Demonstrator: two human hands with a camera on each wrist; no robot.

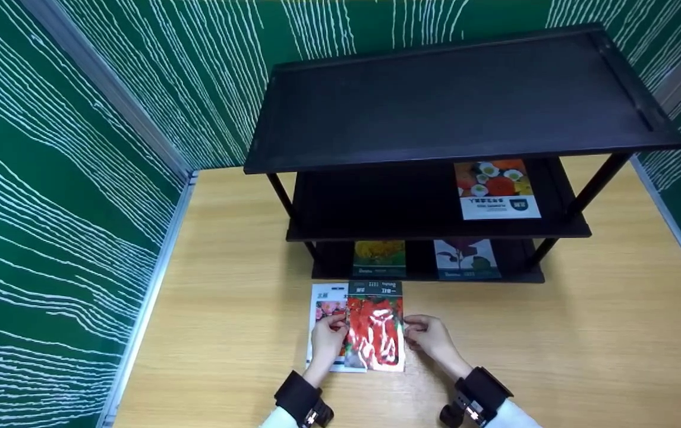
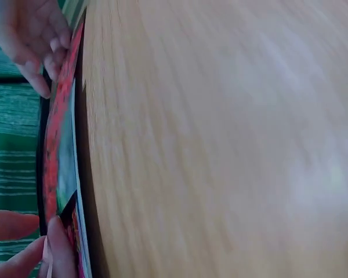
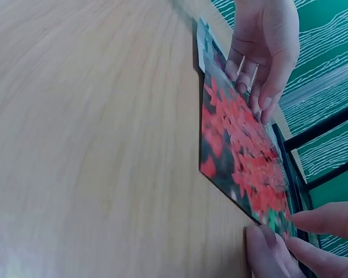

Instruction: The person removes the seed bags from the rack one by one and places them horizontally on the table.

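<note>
A seed packet with red flowers (image 1: 379, 327) is held by its two side edges, partly over a white-bordered packet with pink flowers (image 1: 327, 309). My left hand (image 1: 328, 339) pinches its left edge. On the opposite edge, my right hand (image 1: 431, 339) grips it between thumb and fingers. The right wrist view shows the red-flower packet (image 3: 243, 150) tilted, with the right hand (image 3: 304, 243) at its near corner and the left hand (image 3: 267, 52) at the far side. In the left wrist view the packet (image 2: 61, 110) appears almost edge-on.
Behind the packets stands a black three-tier shelf (image 1: 453, 101). An orange-and-white flower packet (image 1: 498, 190) lies on its middle tier. The bottom tier holds a yellow-flower packet (image 1: 380, 258) and a dark-leaf packet (image 1: 466, 259). Green walls with white lines (image 1: 49, 178) border the wooden table (image 1: 221, 297).
</note>
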